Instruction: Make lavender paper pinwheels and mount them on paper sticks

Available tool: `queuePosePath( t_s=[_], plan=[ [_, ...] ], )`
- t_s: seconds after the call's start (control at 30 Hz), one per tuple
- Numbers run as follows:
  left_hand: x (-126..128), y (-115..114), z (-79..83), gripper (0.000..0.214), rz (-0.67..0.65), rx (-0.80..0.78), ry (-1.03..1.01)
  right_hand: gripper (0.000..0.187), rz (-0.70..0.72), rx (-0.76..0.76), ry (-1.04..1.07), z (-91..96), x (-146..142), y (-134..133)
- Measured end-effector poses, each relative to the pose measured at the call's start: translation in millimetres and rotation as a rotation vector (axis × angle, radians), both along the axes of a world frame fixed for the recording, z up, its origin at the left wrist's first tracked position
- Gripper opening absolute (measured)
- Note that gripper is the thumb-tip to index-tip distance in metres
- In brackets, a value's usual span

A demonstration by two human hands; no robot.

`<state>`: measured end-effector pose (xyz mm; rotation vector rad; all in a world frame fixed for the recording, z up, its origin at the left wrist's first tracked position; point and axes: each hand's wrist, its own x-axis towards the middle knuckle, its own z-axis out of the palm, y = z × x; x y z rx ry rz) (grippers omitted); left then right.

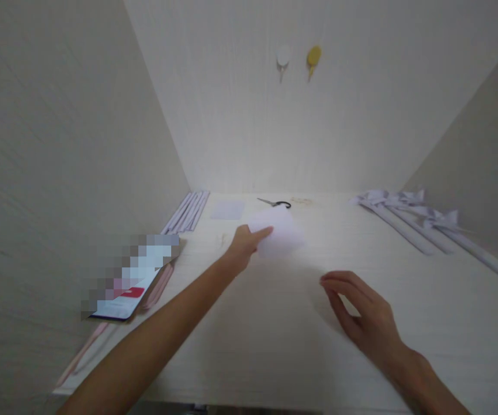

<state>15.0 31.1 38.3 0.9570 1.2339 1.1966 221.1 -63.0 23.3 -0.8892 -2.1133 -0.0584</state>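
My left hand (245, 245) reaches forward over the pale desk (275, 346) and pinches the near left edge of a white sheet of paper (280, 233), which is lifted a little off the surface. My right hand (359, 314) hovers lower right of the sheet, fingers apart and slightly curled, holding nothing. Black-handled scissors (275, 203) lie just behind the sheet. A second pale square of paper (227, 209) lies flat to the left of the scissors.
Rolled white paper sticks (188, 210) lie at the back left. Paper sticks with folded tops (413, 222) lie at the right. A phone (130, 282) rests at the left edge over pink strips (158, 288). White and yellow hooks (313, 56) hang on the back wall.
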Motion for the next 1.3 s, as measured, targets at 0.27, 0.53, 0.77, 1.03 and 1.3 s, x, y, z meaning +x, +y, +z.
queuePosePath(
  t_s=[0.27, 0.53, 0.77, 1.03, 1.3],
  plan=[
    [-6.5, -46.2, -35.4, 0.034, -0.222, -0.112, -0.024, 0.021, 0.087, 0.212, -0.316, 16.2, -2.4, 39.6],
    [-18.5, -47.2, -42.6, 0.029, -0.344, -0.080, -0.052, 0.020, 0.226, 0.283, -0.392, -9.5, -5.4, 38.2],
    [-14.9, -51.7, -36.2, 0.020, -0.254, -0.024, 0.196, 0.015, 0.382, 0.136, -0.252, -5.1, -17.7, 32.2],
    [-14.4, -54.2, -32.7, 0.035, -0.374, 0.008, 0.340, 0.004, 0.243, -0.141, 0.067, -7.1, -24.8, 27.2],
    [-11.0, -62.0, -29.8, 0.036, -0.625, 0.022, 0.353, 0.012, 0.078, -0.621, 0.248, -8.6, -31.4, 29.2]
  ],
)
